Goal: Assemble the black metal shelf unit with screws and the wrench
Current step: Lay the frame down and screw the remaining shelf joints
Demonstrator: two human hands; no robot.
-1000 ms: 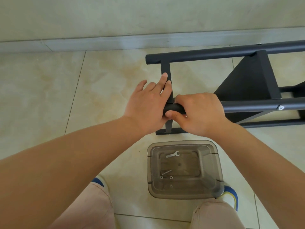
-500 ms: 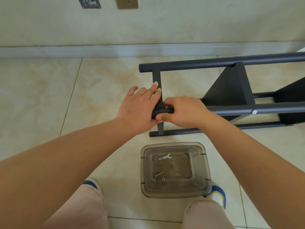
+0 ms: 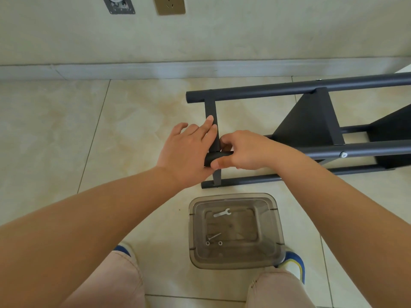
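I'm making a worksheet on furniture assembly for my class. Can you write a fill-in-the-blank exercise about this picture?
1. The wrench lies inside the clear plastic ____.
2. The shelf unit lies on its side on the tiled ____.
3. Two washers lie in the tub beside a single ____.
4. The right hand grips the end of a black ____ while the left hand rests flat against the crossbar.

Missing words: tub; floor; screw; tube

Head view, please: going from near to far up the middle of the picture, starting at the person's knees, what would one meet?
Clear grey plastic tub on the floor, holding one long screw and, farther, a small silver wrench → black metal shelf frame lying on its side, with both hands at its end → pale baseboard → brass-coloured wall socket.
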